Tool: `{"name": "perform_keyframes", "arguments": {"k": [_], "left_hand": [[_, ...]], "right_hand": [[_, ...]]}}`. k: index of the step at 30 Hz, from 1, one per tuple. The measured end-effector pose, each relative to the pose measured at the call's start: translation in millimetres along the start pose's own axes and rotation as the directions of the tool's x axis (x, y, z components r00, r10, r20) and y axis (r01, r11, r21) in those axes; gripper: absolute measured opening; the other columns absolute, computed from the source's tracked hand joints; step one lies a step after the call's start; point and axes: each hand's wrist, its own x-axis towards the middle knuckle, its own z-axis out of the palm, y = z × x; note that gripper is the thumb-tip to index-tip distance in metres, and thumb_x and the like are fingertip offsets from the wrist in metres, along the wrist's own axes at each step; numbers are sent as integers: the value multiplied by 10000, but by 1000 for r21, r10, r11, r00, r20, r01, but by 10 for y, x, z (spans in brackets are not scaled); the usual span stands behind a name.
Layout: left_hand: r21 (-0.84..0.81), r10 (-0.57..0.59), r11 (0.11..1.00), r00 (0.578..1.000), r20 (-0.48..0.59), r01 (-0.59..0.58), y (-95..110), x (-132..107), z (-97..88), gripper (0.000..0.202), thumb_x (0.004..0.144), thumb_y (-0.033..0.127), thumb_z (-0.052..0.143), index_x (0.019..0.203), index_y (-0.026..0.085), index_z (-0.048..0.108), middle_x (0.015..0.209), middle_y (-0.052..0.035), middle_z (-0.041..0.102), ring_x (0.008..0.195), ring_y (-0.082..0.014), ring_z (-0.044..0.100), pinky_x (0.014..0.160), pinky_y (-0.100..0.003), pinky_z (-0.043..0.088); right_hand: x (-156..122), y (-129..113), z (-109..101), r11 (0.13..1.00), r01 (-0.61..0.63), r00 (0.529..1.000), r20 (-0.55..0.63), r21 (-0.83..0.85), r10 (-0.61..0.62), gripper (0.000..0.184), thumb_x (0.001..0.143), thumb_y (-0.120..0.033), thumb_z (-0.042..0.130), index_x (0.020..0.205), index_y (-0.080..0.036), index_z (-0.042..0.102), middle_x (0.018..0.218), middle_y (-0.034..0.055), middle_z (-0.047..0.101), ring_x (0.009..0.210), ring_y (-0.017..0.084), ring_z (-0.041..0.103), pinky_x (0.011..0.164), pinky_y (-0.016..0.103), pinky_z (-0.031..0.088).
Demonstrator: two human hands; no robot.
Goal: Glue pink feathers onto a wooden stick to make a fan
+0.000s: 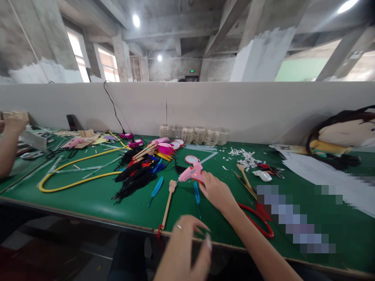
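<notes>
My right hand [216,191] is wrapped round the grip of a pink hot glue gun [191,172]. Its nozzle points left, at the paw-like wide top of a wooden stick [167,207] lying on the green table. A red cord or tie [159,231] sits near the stick's lower end, at the table edge. My left hand [184,246], slightly blurred, hangs in front of that edge with thumb and fingers apart and nothing visible between them. One blue feather [156,188] lies left of the stick, and another blue feather [197,193] lies beneath the glue gun.
Black and coloured feathers [137,173] are heaped at centre left, beside a yellow hose [79,180]. Several clear jars [199,135] line the partition. Large red-handled scissors [258,222] and white paper scraps [246,158] lie right. Another person's arm [10,144] is at far left.
</notes>
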Motion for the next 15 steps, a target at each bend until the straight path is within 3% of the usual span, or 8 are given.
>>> {"name": "perform_keyframes", "arguments": {"k": [2,3,4,6,9,12,15], "left_hand": [[141,17,990,975,-219,15,-18,228,-144,256,852,346,382,1049,218,483,1098,-117,477,1072,-279,419,882,-480,354],[409,101,910,917,-385,71,-43,318,-213,242,841,333,394,1004,187,496,1039,-117,500,1016,-283,450,843,-469,373],[607,187,777,860,-475,167,-76,392,-275,250,818,339,434,982,163,504,992,-117,519,958,-288,473,802,-458,388],[798,282,526,824,-491,295,-147,505,-366,271,810,355,444,935,127,520,893,-119,547,863,-282,507,708,-406,414],[892,253,307,875,-412,331,-204,622,-421,254,846,316,378,818,129,549,798,-106,581,800,-269,543,650,-358,407],[914,201,276,912,-357,297,-168,697,-412,278,874,232,305,787,144,554,802,-93,614,795,-243,572,638,-321,389],[854,161,434,907,-388,288,-97,716,-360,282,891,225,265,781,165,518,728,-62,613,683,-190,588,551,-265,355]], "right_hand": [[0,1,-14,1000,0,1000,5,-5,0,297,852,-246,403,1112,-108,445,918,105,595,796,193,590,600,256,424],[0,1,-19,1000,0,1000,3,-4,0,300,850,-246,407,1110,-102,448,921,106,596,799,194,591,602,258,427],[-1,1,-20,1000,2,1000,-4,-3,-2,303,849,-245,410,1110,-97,450,925,108,597,800,196,592,602,261,431],[-4,2,-16,1000,7,1000,-22,4,-7,309,843,-243,421,1110,-91,451,933,112,597,801,198,593,600,264,434],[-7,11,-7,1000,9,998,-59,17,-8,306,832,-246,434,1100,-99,459,922,109,600,789,198,594,592,262,434],[-7,44,-25,999,-29,992,-123,36,33,306,834,-272,414,1088,-110,468,894,104,601,767,198,593,578,262,434],[-12,112,-87,989,-120,957,-255,89,139,330,834,-311,391,1080,-105,470,907,118,600,750,209,590,577,276,440]]}}
